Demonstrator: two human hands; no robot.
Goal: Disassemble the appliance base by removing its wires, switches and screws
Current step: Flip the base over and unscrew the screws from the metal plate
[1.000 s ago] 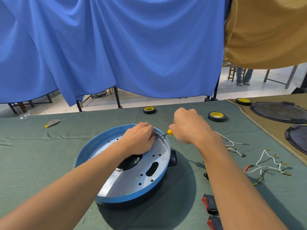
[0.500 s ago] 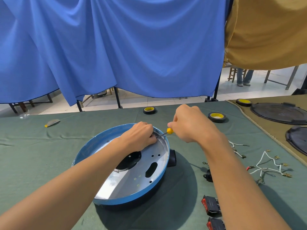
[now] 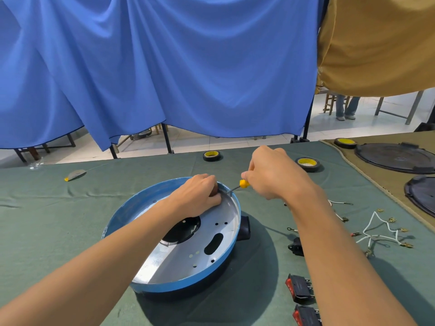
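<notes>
While the base [image 3: 188,276] sits open side up on the table [image 3: 47,220], both hands meet at its far rim. The right hand [image 3: 273,175] is clenched round one yellow-handled screwdriver [image 3: 243,184], its thin shaft angled down to the rim's inner wall. The left hand [image 3: 197,196] has its fingers curled right where the tip lands; I cannot tell whether they pinch anything.

Right of the base lie white wires [image 3: 376,231], too tangled to count, and one black socket [image 3: 296,247]. Two red switches [image 3: 299,288] sit to its near right. Three tape rolls [image 3: 211,156] lie beyond the base, and two black lids [image 3: 395,157] rest far to its right.
</notes>
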